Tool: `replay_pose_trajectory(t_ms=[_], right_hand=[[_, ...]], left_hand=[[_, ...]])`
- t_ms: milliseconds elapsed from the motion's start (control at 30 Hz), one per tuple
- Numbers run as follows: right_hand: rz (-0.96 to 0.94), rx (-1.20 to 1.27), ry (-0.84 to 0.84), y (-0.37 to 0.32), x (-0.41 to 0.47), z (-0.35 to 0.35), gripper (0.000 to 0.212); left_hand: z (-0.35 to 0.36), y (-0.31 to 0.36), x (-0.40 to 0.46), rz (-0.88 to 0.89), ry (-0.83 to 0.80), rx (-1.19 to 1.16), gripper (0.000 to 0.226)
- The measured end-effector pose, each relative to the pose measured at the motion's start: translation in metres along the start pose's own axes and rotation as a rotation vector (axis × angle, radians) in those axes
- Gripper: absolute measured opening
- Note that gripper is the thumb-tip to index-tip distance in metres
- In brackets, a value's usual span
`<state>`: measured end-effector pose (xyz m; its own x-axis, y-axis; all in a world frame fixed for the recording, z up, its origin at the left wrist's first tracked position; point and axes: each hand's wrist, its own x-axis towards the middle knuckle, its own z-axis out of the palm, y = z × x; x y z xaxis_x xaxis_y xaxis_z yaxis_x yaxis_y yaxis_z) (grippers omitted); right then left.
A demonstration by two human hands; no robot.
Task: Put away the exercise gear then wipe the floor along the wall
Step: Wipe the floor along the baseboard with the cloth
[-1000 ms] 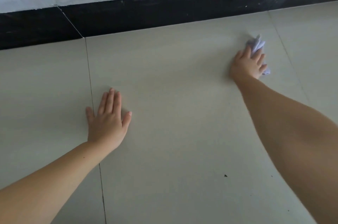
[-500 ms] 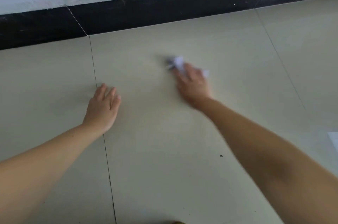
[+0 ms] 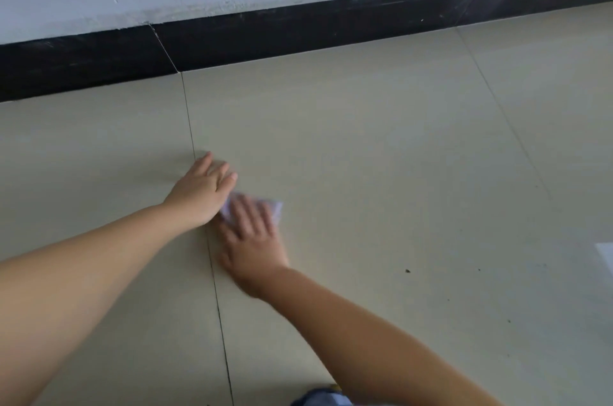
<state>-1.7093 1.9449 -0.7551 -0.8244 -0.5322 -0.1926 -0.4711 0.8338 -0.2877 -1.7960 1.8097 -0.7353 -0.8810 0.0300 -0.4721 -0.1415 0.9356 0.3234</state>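
Wiping stage; no exercise gear in view. Right hand (image 3: 253,239) flat on a crumpled white cloth (image 3: 275,208), fingers (image 3: 247,210) straight and slightly apart, pressing it to the floor (image 3: 381,157); edges blurred. Cloth now right of the tile seam (image 3: 212,269), just beside it, touching the left hand (image 3: 202,190). A second ago far right of that seam and nearer the black skirting (image 3: 298,30); half a second ago midway. So: one sweep leftward and away from the wall across the whole tile. Left hand braced across the seam, palm down, fingers straight and close together, holding nothing. Dark speck (image 3: 407,271) right of the seam, untouched. Judged: this stroke is spent against the bracing hand; another pass or a shift along the skirting seems due.
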Motion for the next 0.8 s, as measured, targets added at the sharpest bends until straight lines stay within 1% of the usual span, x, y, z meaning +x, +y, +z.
replay_pose_trajectory(t_ms=[33, 67, 100, 133, 167, 233, 267, 333, 367, 400, 433, 467, 500, 533, 567, 667, 700, 733, 767, 800], right_hand=[[-0.154, -0.039, -0.085, 0.002, -0.001, -0.001, 0.054], [-0.257, -0.079, -0.082, 0.015, -0.002, -0.004, 0.052], [-0.296, -0.113, -0.036, 0.038, -0.004, -0.006, 0.05], [-0.25, -0.132, 0.003, 0.067, -0.008, -0.01, 0.05], [-0.141, -0.118, 0.036, 0.101, -0.012, -0.017, 0.051], [0.175, -0.105, 0.103, 0.177, -0.026, -0.038, 0.061], [0.373, -0.079, 0.125, 0.211, -0.04, -0.052, 0.065], [0.821, 0.069, 0.156, 0.263, -0.074, -0.075, 0.059], [1.013, 0.156, 0.188, 0.279, -0.091, -0.082, 0.056], [1.159, 0.22, 0.203, 0.285, -0.102, -0.085, 0.055], [1.264, 0.251, 0.194, 0.281, -0.105, -0.083, 0.055], [1.323, 0.249, 0.187, 0.269, -0.102, -0.079, 0.056], [1.32, 0.215, 0.198, 0.248, -0.093, -0.069, 0.057], [1.249, 0.181, 0.218, 0.221, -0.08, -0.057, 0.059], [1.111, 0.157, 0.22, 0.186, -0.065, -0.045, 0.06], [0.593, 0.08, 0.178, 0.066, -0.027, -0.007, 0.067], [0.429, 0.041, 0.142, 0.027, -0.02, 0.002, 0.065], [0.253, 0.007, 0.063, -0.004, -0.018, 0.007, 0.06], [0.093, -0.018, -0.055, -0.023, -0.022, 0.008, 0.057], [-0.065, -0.036, -0.121, -0.028, -0.027, 0.008, 0.057]], left_hand=[[-0.004, -0.001, -0.001, 0.006, -0.016, 0.013, 0.053], [-0.007, -0.002, -0.002, 0.014, -0.039, 0.026, 0.053], [-0.01, -0.002, -0.003, 0.029, -0.062, 0.045, 0.054], [-0.013, -0.002, -0.004, 0.043, -0.08, 0.067, 0.055], [-0.014, -0.002, -0.006, 0.049, -0.098, 0.086, 0.056], [-0.014, -0.001, -0.009, 0.058, -0.119, 0.13, 0.058], [-0.013, -0.001, -0.011, 0.062, -0.125, 0.15, 0.059], [-0.012, -0.001, -0.014, 0.066, -0.131, 0.168, 0.059], [-0.012, -0.002, -0.014, 0.066, -0.134, 0.166, 0.059], [-0.013, -0.003, -0.014, 0.063, -0.137, 0.165, 0.059], [-0.014, -0.005, -0.014, 0.067, -0.136, 0.166, 0.059], [-0.014, -0.007, -0.015, 0.077, -0.129, 0.173, 0.058], [-0.013, -0.009, -0.015, 0.089, -0.117, 0.183, 0.058], [-0.012, -0.01, -0.016, 0.096, -0.105, 0.191, 0.057], [-0.011, -0.01, -0.016, 0.095, -0.095, 0.189, 0.057], [-0.006, -0.009, -0.013, 0.043, -0.092, 0.123, 0.057], [-0.005, -0.008, -0.013, 0.029, -0.102, 0.102, 0.058], [-0.005, -0.007, -0.013, 0.022, -0.115, 0.086, 0.058], [-0.005, -0.006, -0.015, 0.018, -0.125, 0.072, 0.058], [-0.005, -0.004, -0.017, 0.012, -0.132, 0.067, 0.057]])
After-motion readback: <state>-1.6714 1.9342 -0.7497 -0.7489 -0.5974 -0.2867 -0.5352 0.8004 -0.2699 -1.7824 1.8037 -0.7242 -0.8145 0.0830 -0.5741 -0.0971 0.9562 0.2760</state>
